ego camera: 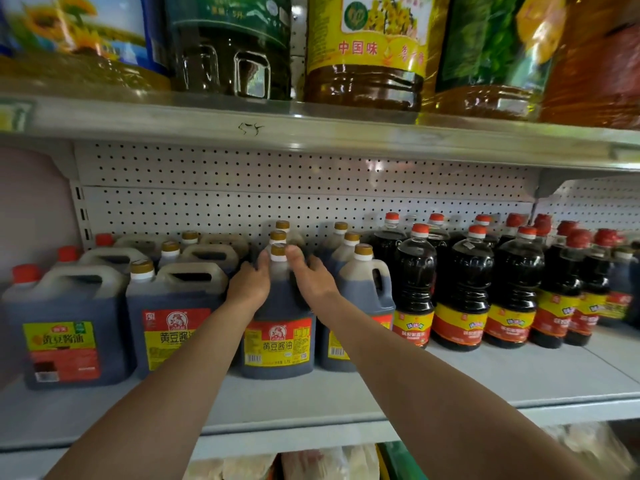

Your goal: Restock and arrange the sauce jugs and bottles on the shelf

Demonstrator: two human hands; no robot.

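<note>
A dark soy sauce jug [275, 344] with a gold cap and a red-and-yellow label stands at the middle of the shelf [485, 372]. My left hand [248, 284] lies against its left shoulder and my right hand [311, 271] against its right shoulder, fingers reaching up beside the neck. More jugs of the same kind stand in a row behind it. A matching jug [360, 303] stands just to its right, partly hidden by my right forearm. Bigger handled jugs [173, 313] fill the left side.
Red-capped dark sauce bottles [464, 292] crowd the right half of the shelf. Large cooking oil bottles [363, 50] stand on the shelf above. A perforated back panel [277, 174] closes the rear. Packaged goods show on the shelf below [311, 462].
</note>
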